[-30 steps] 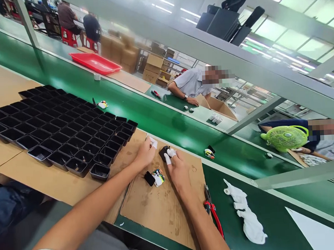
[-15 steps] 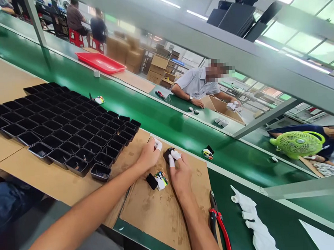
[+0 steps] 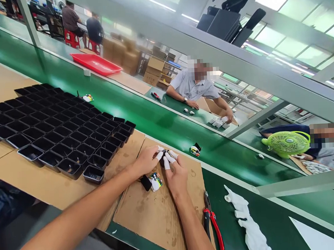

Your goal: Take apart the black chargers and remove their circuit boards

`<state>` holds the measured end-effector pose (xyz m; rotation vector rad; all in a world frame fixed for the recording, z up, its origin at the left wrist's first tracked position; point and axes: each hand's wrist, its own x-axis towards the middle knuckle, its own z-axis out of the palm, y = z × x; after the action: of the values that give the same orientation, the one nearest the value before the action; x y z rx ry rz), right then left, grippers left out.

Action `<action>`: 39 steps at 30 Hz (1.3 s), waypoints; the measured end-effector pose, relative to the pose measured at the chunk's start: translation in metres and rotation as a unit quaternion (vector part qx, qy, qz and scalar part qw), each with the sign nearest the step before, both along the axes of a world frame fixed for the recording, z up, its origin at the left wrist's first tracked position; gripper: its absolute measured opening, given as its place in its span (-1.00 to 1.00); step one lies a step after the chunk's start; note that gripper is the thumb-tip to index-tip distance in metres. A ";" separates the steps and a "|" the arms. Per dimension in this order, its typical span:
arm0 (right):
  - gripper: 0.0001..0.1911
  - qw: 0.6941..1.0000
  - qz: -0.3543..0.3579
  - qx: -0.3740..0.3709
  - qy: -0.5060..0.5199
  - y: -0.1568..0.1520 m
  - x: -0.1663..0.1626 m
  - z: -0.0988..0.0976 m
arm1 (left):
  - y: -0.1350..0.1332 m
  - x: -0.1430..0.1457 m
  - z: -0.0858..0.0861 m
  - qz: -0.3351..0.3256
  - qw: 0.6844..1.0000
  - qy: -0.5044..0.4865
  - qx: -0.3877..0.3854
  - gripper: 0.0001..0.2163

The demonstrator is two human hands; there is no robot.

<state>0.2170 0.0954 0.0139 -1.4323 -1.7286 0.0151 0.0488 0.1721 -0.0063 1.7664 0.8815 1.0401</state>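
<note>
Both my hands meet over the cardboard sheet, with white covers on several fingertips. My right hand (image 3: 176, 175) grips a small black plastic case (image 3: 163, 161) between thumb and fingers. From the other side, the fingers of my left hand (image 3: 148, 160) close at the case's rim; they cover much of it, and any small part between them is hidden. Just below my hands lies a circuit board (image 3: 155, 181) with white and yellow parts, joined to or touching a flat black piece (image 3: 146, 183). Red-handled pliers (image 3: 212, 221) rest to the right of my right forearm.
Rows of open black cases (image 3: 63, 132) fill the left. Beyond the cardboard (image 3: 150, 224) runs a green conveyor belt (image 3: 144, 118) carrying circuit boards (image 3: 195, 149). White cloth (image 3: 249, 221) lies at right. Co-workers sit across the belt, near a green fan (image 3: 289, 143) and a red tray (image 3: 96, 64).
My left hand has come over to the black case and now meets my right hand there. The boards on the belt have shifted left. A co-worker's hand has lowered to white pieces.
</note>
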 end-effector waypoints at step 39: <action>-0.56 0.917 -0.028 -0.034 0.397 0.007 0.001 0.016 | 0.023 0.005 -0.028 0.113 0.977 -0.124 -0.129 -0.65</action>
<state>0.2183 0.1026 0.0294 -1.2671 -1.0154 0.5560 0.0539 0.1951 -0.0342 1.3103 1.0248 1.2029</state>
